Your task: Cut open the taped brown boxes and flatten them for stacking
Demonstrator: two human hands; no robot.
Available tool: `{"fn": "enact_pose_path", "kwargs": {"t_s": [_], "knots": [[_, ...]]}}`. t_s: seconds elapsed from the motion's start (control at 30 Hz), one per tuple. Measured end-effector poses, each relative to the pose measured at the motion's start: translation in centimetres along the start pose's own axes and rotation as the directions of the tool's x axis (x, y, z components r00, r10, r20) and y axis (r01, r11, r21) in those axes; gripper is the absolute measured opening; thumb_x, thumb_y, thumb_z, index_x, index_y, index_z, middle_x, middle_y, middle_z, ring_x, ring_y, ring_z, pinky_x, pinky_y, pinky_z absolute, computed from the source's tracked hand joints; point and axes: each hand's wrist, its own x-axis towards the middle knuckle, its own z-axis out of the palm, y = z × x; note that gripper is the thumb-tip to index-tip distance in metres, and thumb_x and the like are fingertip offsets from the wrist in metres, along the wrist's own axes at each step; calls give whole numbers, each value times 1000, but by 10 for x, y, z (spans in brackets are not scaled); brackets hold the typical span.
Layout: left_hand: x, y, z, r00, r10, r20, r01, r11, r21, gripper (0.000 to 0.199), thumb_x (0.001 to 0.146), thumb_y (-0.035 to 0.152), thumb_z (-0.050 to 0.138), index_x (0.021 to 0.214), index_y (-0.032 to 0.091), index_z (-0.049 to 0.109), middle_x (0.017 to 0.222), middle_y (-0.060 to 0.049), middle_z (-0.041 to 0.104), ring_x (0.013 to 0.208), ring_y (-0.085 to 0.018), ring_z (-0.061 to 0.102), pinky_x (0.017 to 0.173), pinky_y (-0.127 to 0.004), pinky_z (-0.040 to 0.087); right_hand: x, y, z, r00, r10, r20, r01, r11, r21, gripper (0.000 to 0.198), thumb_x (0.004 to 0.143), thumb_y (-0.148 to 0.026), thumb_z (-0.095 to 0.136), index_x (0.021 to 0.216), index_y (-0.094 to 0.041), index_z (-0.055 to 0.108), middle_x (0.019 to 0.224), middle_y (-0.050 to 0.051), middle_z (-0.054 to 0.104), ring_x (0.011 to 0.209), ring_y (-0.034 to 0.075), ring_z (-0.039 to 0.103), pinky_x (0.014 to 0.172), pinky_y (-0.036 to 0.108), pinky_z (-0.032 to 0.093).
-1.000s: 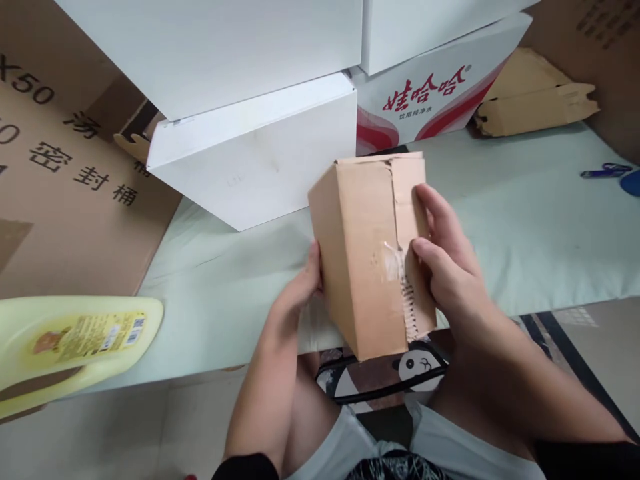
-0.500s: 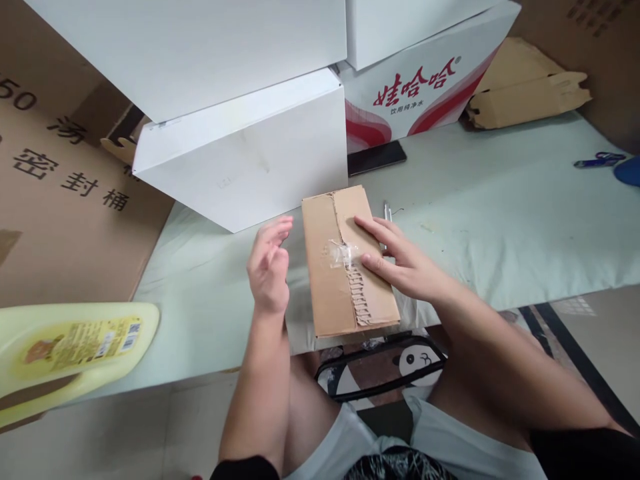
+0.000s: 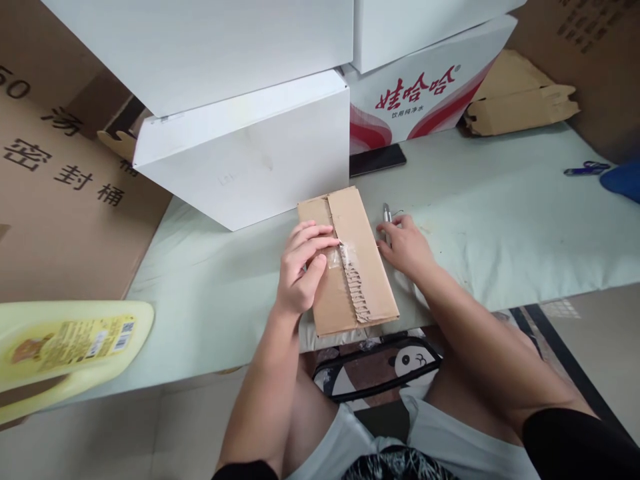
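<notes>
Counter: carton lies at front edge; left hand rests on it, thumb apart; right hand touches silver tool, grip unclear

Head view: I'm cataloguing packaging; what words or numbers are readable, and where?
"娃哈哈®": red-white carton
"饮用纯净水": same
"50": left carton
"汤": same
"密封桶": same
"桶", half-hidden: same
Too faint or blurred: yellow bottle's label, right carton's print, white box's marks.

The carton is brown, the cloth pale green, the water box white, red-waved.
</notes>
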Motion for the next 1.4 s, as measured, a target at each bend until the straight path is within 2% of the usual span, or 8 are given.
{"fn": "enact_pose_path", "kwargs": {"t_s": [0.2, 0.33, 0.43, 0.57, 0.63, 0.9, 1.17, 1.4], "knots": [[0, 6, 4, 1000, 7, -15, -7, 1000, 26, 25, 99, 27, 51, 106, 26, 75, 126, -6, 74, 131, -28, 60, 121, -58, 41, 3, 6, -24, 991, 135, 25, -137, 966, 221, 58, 84, -29, 52, 141, -21, 58, 96, 11, 71, 77, 28, 68, 73, 45, 58], [-2, 12, 17, 997, -16, -78, 18, 1000, 23, 27, 96, 24, 54, 121, 26, 65, 127, -7, 71, 132, -28, 57, 121, -55, 40, -5, 2, -50, 1000, 14, -12, 1, 614, 789, 51, 83, -36, 40, 130, -25, 58, 92, 7, 72, 67, 23, 67, 60, 40, 55], [-5, 16, 28, 988, -73, -135, 76, 997, 16, 34, 94, 22, 54, 128, 25, 58, 130, -10, 68, 136, -30, 52, 121, -54, 38, -19, -7, -69, 991, -55, -126, 137, 379, 915, 39, 82, -36, 49, 119, -29, 61, 95, 6, 75, 80, 24, 72, 72, 42, 58], [-6, 20, 39, 982, -78, -174, 87, 995, 48, 33, 96, 26, 53, 129, 24, 55, 128, -12, 66, 134, -30, 52, 119, -51, 40, -43, -28, -82, 962, -76, -262, 272, 340, 900, 13, 87, -40, 65, 93, -30, 57, 65, -3, 65, 51, 17, 59, 48, 31, 45], [-5, 22, 41, 981, -54, -184, 74, 991, 107, 32, 97, 32, 53, 128, 24, 54, 127, -11, 66, 132, -30, 54, 117, -50, 41, -56, -40, -86, 956, -116, -271, 294, 320, 901, 26, 96, -54, 57, 90, -29, 56, 57, -4, 58, 40, 13, 47, 38, 29, 35], [-5, 25, 45, 981, 5, -195, 32, 982, 184, 32, 99, 37, 52, 129, 23, 53, 126, -12, 67, 131, -29, 54, 117, -47, 41, -72, -67, -88, 947, -259, -188, 320, 787, 528, 10, 92, -33, 66, 96, -25, 61, 77, -1, 70, 58, 13, 61, 52, 27, 43], [-6, 22, 44, 984, 51, -171, -21, 984, 175, 31, 100, 37, 49, 128, 23, 51, 128, -11, 68, 131, -29, 56, 121, -50, 38, -70, -68, -80, 951, -222, -215, 305, 789, 533, 20, 92, -38, 71, 91, -26, 55, 57, -9, 58, 44, 10, 44, 45, 25, 32], [-6, 19, 45, 978, 79, -191, -43, 982, 185, 30, 100, 37, 49, 126, 22, 51, 127, -11, 69, 128, -28, 57, 119, -49, 41, -72, -68, -81, 864, -348, -363, 484, 775, 408, 8, 95, -32, 67, 93, -26, 71, 81, 1, 69, 68, 16, 63, 60, 30, 49]]}}
